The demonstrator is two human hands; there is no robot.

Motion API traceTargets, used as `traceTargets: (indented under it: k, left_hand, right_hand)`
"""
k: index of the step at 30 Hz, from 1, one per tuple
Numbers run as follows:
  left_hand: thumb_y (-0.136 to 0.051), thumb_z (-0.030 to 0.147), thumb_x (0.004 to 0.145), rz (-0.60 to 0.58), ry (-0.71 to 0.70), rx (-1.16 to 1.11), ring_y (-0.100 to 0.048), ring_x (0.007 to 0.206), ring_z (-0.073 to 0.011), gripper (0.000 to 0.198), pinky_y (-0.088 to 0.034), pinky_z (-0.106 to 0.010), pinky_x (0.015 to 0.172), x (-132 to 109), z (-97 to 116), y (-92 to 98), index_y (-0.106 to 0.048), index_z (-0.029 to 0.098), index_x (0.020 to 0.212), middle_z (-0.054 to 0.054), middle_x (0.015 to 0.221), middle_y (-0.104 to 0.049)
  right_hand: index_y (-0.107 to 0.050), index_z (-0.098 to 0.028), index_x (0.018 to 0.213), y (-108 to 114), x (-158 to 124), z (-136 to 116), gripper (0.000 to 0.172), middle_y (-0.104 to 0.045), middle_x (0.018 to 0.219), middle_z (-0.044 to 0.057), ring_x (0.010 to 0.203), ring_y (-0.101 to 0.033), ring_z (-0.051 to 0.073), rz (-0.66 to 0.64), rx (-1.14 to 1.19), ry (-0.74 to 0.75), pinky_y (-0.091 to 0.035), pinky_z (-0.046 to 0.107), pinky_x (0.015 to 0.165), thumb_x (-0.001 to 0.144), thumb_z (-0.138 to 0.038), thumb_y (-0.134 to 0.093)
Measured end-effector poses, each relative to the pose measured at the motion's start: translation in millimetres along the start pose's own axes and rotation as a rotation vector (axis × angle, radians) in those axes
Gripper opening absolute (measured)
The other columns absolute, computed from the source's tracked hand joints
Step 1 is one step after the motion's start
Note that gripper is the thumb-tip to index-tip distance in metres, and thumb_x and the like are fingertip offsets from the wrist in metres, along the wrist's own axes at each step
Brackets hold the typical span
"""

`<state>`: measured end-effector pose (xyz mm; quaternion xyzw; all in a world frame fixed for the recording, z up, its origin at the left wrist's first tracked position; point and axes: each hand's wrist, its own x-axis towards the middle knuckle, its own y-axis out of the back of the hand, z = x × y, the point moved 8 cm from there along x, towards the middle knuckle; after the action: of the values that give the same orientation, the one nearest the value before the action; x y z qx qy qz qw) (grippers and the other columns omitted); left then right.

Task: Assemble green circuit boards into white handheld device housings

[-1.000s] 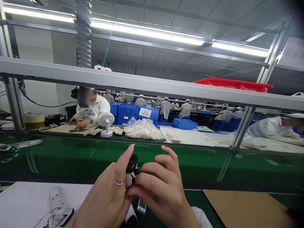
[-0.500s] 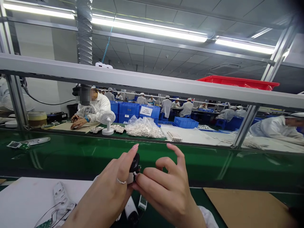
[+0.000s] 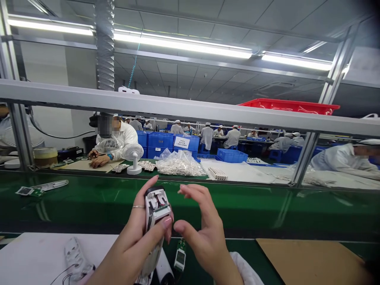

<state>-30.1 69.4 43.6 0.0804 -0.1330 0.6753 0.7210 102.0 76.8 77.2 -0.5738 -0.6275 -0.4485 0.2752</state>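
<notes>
My left hand (image 3: 139, 233) is wrapped round a white handheld device housing (image 3: 158, 200) with a black rim at its top. The housing's open face is turned towards me and shows white inner parts, thin wires and an edge of green board. Just right of it, my right hand (image 3: 204, 229) is apart from the device, its fingers curved and spread with nothing between them. Below the hands lie a small green circuit board with a screen (image 3: 180, 255) and a white tube-shaped part with a dark end (image 3: 163, 267), partly hidden by the left hand.
A white housing with wires (image 3: 74, 253) lies on a white sheet (image 3: 35, 253) at left. Brown cardboard (image 3: 308, 261) is at right. Ahead runs a green belt (image 3: 103, 206) carrying a board and strip (image 3: 41, 189). Beyond are a small fan (image 3: 133, 157), bagged parts (image 3: 181, 164) and co-workers.
My left hand has turned the device so its open inside faces me. My right hand has come off it and its fingers have opened. The camera view has tilted slightly upward.
</notes>
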Motion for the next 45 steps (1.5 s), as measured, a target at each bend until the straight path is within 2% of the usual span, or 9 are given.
traceTargets:
  k: [4,8,13,16,22,30,34,38,45]
  left_hand:
    - [-0.053,0.041,0.088,-0.1,0.124,-0.236,-0.055,0.07,-0.0132,0.063,-0.045,-0.023,0.069,5.2,-8.9,-7.9,-0.018,0.04,0.141,0.003,0.084,-0.06]
    - [-0.056,0.042,0.087,-0.033,0.182,-0.287,-0.054,0.09,-0.0131,0.061,-0.038,-0.019,0.082,7.2,-17.8,-4.5,-0.028,0.035,0.14,0.003,0.087,-0.063]
    - [-0.059,0.044,0.084,-0.015,0.216,-0.351,-0.054,0.084,-0.0137,0.065,-0.039,-0.022,0.079,6.8,-24.1,-5.2,-0.028,0.036,0.141,0.003,0.082,-0.063]
    - [-0.06,0.046,0.083,-0.007,0.222,-0.378,-0.054,0.086,-0.0142,0.069,-0.039,-0.022,0.08,7.4,-26.3,-4.8,-0.026,0.037,0.142,0.002,0.081,-0.065]
    - [-0.063,0.047,0.081,0.002,0.264,-0.411,-0.055,0.082,-0.0142,0.07,-0.038,-0.021,0.079,8.6,-30.0,-5.1,-0.027,0.039,0.141,0.003,0.077,-0.063]
    - [-0.056,0.035,0.088,0.018,0.266,-0.439,-0.053,0.083,-0.0127,0.061,-0.035,-0.02,0.082,3.9,-20.9,-12.3,-0.026,0.037,0.141,0.003,0.079,-0.061]
    - [-0.055,0.035,0.088,0.04,0.269,-0.432,-0.051,0.084,-0.0144,0.058,-0.035,-0.024,0.085,5.6,-21.0,-12.9,-0.028,0.035,0.14,0.001,0.081,-0.06]
    - [-0.063,0.044,0.081,0.083,0.337,-0.396,-0.049,0.095,-0.0176,0.069,-0.03,-0.03,0.094,8.7,-33.2,-9.0,-0.028,0.034,0.14,0.0,0.085,-0.061]
    - [-0.065,0.048,0.078,0.055,0.315,-0.383,-0.046,0.102,-0.0198,0.067,-0.03,-0.031,0.095,10.7,-37.0,-9.4,-0.034,0.034,0.136,0.002,0.081,-0.053]
  right_hand:
    - [-0.049,-0.034,0.129,-16.5,-1.4,9.3,0.044,-0.051,0.128,0.003,0.118,-0.048,0.02,-0.158,0.125,-0.142,-0.042,0.035,0.101,0.087,-0.044,-0.058]
    - [-0.049,-0.036,0.13,-23.6,-2.2,7.4,0.051,-0.051,0.132,0.001,0.125,-0.043,0.021,-0.208,0.138,-0.128,-0.037,0.037,0.106,0.083,-0.042,-0.064]
    - [-0.048,-0.036,0.132,-25.9,-2.2,10.7,0.053,-0.049,0.135,0.003,0.126,-0.041,0.023,-0.252,0.07,-0.155,-0.035,0.044,0.106,0.082,-0.038,-0.067]
    - [-0.047,-0.034,0.133,-24.2,-0.8,9.5,0.056,-0.052,0.132,0.003,0.123,-0.044,0.023,-0.237,0.019,-0.131,-0.036,0.044,0.105,0.081,-0.034,-0.068]
    - [-0.048,-0.039,0.13,-21.6,-1.4,14.8,0.061,-0.059,0.126,-0.002,0.114,-0.049,0.022,-0.189,-0.012,-0.162,-0.022,0.048,0.11,0.075,-0.035,-0.075]
    - [-0.052,-0.046,0.124,-20.3,-0.6,18.9,0.057,-0.06,0.124,-0.009,0.105,-0.046,0.021,-0.186,0.012,-0.238,-0.034,0.043,0.097,0.075,-0.032,-0.075]
    - [-0.053,-0.045,0.123,-20.1,-0.1,22.3,0.057,-0.061,0.123,-0.009,0.104,-0.046,0.021,-0.183,0.025,-0.251,-0.033,0.043,0.098,0.073,-0.031,-0.076]
    - [-0.052,-0.046,0.124,-21.9,0.1,29.1,0.056,-0.06,0.125,-0.008,0.105,-0.047,0.02,-0.207,0.065,-0.284,-0.032,0.044,0.101,0.074,-0.034,-0.075]
    - [-0.048,-0.048,0.126,-22.8,-1.4,27.8,0.058,-0.056,0.13,-0.009,0.114,-0.046,0.019,-0.243,0.098,-0.281,-0.031,0.042,0.105,0.077,-0.033,-0.073]
